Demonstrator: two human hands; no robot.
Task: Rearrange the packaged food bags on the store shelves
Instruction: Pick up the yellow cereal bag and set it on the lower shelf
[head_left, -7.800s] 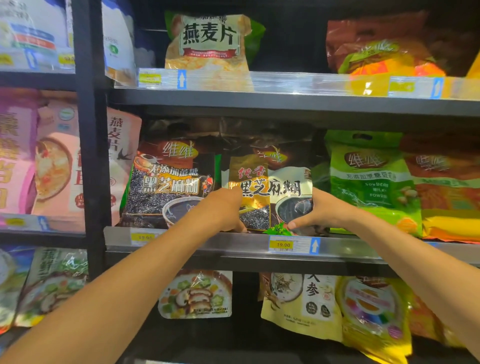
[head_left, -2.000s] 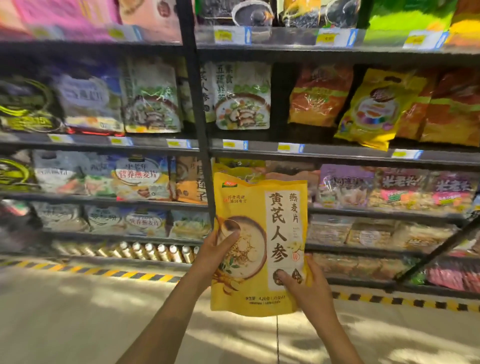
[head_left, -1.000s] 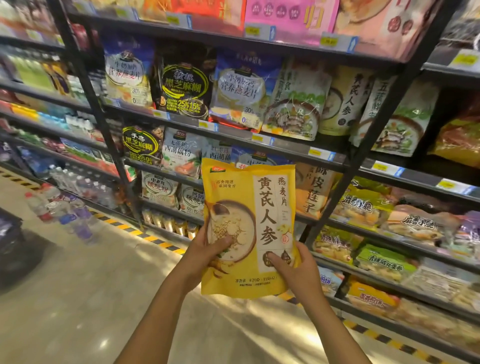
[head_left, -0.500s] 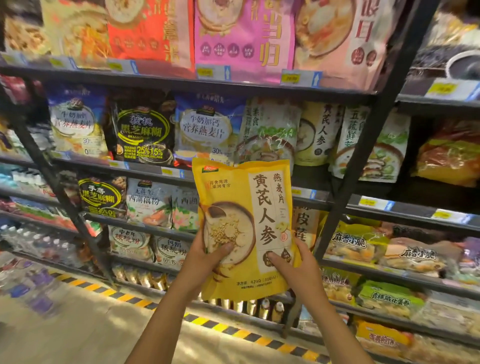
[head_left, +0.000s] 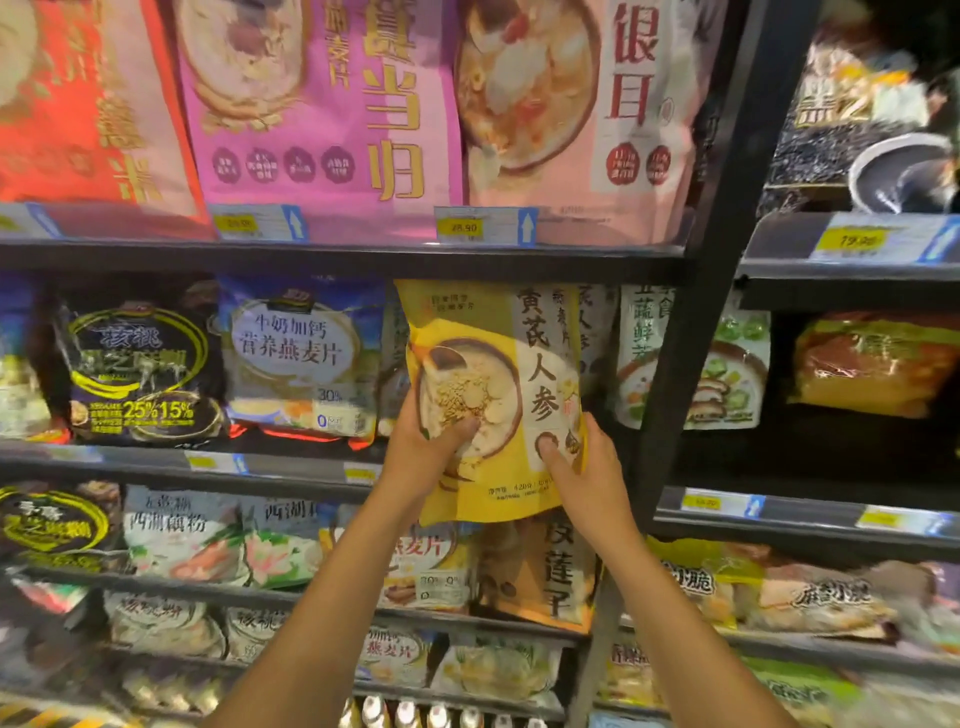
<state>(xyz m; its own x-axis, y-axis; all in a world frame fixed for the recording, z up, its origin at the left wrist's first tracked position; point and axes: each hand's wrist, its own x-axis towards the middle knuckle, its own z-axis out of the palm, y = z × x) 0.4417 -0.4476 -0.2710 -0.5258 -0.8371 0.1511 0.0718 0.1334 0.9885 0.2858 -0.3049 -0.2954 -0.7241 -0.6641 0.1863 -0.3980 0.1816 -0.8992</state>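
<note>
Currently the yellow bag (head_left: 493, 364), long axis upright, is gripped by left hand (head_left: 426, 447) and right hand (head_left: 582, 473) at its lower corners, just before the second shelf (head_left: 291, 465), beside a matching bag (head_left: 592, 332).

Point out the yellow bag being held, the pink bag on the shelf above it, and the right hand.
yellow bag (head_left: 483, 364), head view, on the printed bowl.
pink bag (head_left: 322, 104), head view, mid front panel.
right hand (head_left: 587, 478), head view, back of the hand.

Striped bag (head_left: 597, 332) mostly hidden behind yellow bag (head_left: 483, 364)
</note>
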